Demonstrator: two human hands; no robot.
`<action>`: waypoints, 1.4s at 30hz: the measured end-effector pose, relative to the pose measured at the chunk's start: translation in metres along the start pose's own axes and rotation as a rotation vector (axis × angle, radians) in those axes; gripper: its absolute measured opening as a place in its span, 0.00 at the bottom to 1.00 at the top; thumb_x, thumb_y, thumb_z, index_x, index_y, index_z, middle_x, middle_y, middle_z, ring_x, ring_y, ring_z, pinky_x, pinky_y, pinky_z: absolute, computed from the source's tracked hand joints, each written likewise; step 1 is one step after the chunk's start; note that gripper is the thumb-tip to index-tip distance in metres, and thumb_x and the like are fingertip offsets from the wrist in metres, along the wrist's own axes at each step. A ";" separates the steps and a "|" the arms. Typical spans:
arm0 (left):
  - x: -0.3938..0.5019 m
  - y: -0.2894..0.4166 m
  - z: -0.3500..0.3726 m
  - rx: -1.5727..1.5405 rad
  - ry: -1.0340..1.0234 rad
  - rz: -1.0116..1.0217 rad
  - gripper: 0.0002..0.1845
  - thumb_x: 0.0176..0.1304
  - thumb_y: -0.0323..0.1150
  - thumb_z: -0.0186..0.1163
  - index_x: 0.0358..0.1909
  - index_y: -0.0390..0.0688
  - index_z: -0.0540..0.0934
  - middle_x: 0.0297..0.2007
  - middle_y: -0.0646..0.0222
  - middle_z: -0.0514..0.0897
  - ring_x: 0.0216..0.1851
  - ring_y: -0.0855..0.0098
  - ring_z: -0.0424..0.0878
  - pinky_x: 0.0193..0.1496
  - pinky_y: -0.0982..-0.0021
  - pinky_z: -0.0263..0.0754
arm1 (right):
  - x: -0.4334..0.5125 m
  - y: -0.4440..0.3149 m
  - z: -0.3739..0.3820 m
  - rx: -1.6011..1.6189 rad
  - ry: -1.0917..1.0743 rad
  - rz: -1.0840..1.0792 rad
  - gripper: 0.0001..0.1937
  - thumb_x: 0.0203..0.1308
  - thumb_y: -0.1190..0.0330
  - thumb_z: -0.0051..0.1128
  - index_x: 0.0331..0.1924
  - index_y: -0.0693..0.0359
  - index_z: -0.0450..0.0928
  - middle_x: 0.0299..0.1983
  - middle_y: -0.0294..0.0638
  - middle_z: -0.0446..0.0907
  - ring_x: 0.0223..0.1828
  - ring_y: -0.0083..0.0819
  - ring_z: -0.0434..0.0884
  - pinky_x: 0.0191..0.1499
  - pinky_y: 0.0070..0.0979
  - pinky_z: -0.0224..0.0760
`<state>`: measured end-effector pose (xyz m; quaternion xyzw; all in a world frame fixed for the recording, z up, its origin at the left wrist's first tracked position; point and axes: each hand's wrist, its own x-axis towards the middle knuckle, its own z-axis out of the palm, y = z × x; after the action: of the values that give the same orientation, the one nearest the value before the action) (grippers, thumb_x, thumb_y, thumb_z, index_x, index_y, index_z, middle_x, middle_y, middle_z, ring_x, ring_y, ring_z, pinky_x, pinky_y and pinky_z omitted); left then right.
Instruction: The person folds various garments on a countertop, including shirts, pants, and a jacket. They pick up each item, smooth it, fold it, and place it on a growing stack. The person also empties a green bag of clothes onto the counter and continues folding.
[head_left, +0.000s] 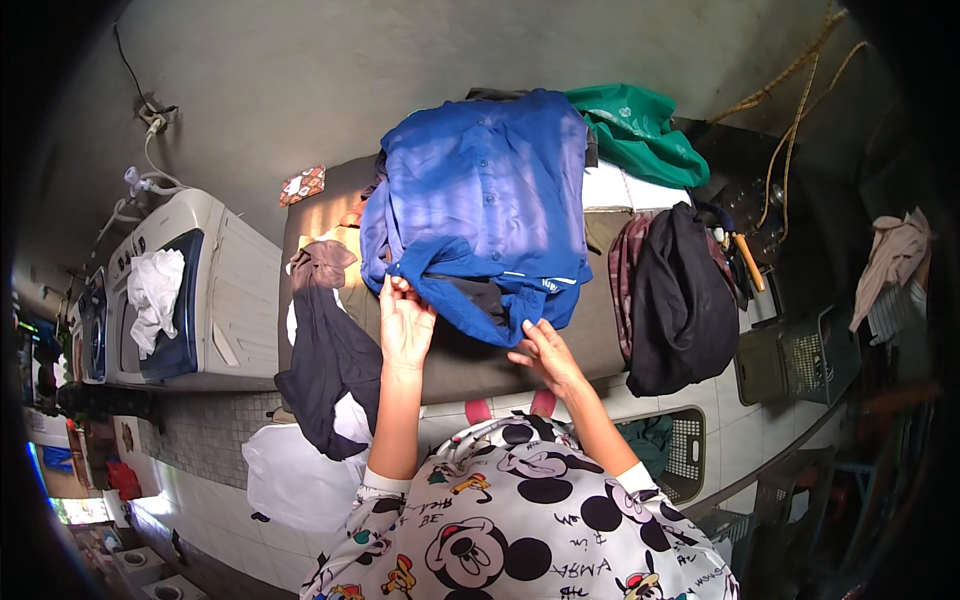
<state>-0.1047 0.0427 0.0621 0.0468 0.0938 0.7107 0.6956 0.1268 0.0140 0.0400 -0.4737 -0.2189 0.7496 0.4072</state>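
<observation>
A blue button-up shirt (487, 180) lies front up on a dark cloth-covered table (465, 375), its collar towards me and its button row running away from me. My left hand (406, 322), palm up, has its fingertips at the left side of the collar. At the collar's right side, my right hand (547, 356) touches the fabric with thumb and fingers. Dark cloth shows inside the neck opening. Whether the left fingertips pinch the fabric is hard to tell. Other dark garments lie partly hidden under the shirt.
Dark clothing (330, 360) hangs over the table's left front. Black cloth (675, 307) is heaped at the right, with green fabric (645, 131) behind. A washing machine (240, 277) stands left. Plastic baskets (694, 450) and a white bag (289, 476) sit below the near edge.
</observation>
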 end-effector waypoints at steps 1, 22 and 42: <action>-0.001 -0.001 -0.001 -0.004 0.110 0.038 0.11 0.69 0.42 0.48 0.42 0.48 0.74 0.40 0.74 0.77 0.49 0.71 0.73 0.60 0.63 0.66 | 0.002 0.003 0.001 0.066 -0.059 -0.036 0.13 0.62 0.61 0.53 0.43 0.61 0.73 0.40 0.36 0.77 0.42 0.29 0.78 0.46 0.33 0.77; -0.062 -0.022 0.043 1.125 0.371 0.362 0.13 0.53 0.19 0.60 0.40 0.38 0.70 0.31 0.72 0.73 0.27 0.84 0.72 0.28 0.82 0.73 | -0.027 -0.055 -0.022 -0.388 0.224 -0.603 0.08 0.53 0.82 0.48 0.36 0.65 0.76 0.34 0.31 0.68 0.17 0.15 0.69 0.13 0.14 0.64; -0.018 -0.071 0.108 2.049 -0.098 0.794 0.67 0.41 0.47 0.71 0.66 0.30 0.30 0.67 0.37 0.30 0.71 0.46 0.28 0.67 0.40 0.25 | -0.035 -0.148 0.073 -0.620 -0.303 -1.136 0.19 0.46 0.71 0.61 0.46 0.62 0.76 0.41 0.40 0.76 0.45 0.32 0.73 0.52 0.26 0.64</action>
<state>-0.0133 0.0336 0.1542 0.6569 0.5899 0.4667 0.0522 0.1294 0.0741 0.1976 -0.2690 -0.6949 0.3792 0.5487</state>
